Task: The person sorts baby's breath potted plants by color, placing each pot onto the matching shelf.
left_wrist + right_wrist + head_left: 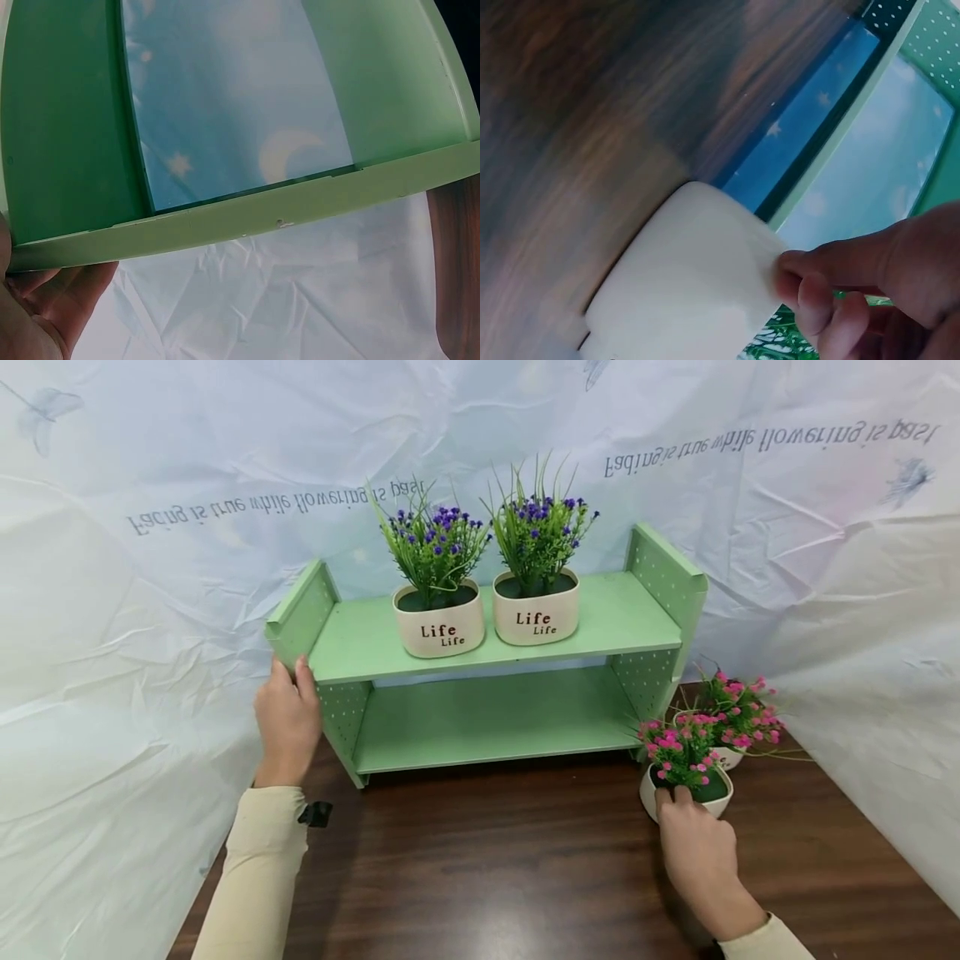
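My left hand grips the front edge of the left side panel of a green two-tier shelf; in the left wrist view its fingers bend around that panel edge. At the right, my right hand pinches the near rim of a potted plant with pink flowers. Up close in the right wrist view, thumb and fingers hold the edge of its white pot. Two potted plants with purple flowers, a left one and a right one, stand side by side on the upper board.
Another pink-flowered potted plant stands behind the held one, beside the shelf's right end. The shelf rests on a dark brown wooden table. Pale printed cloth hangs behind and along both sides.
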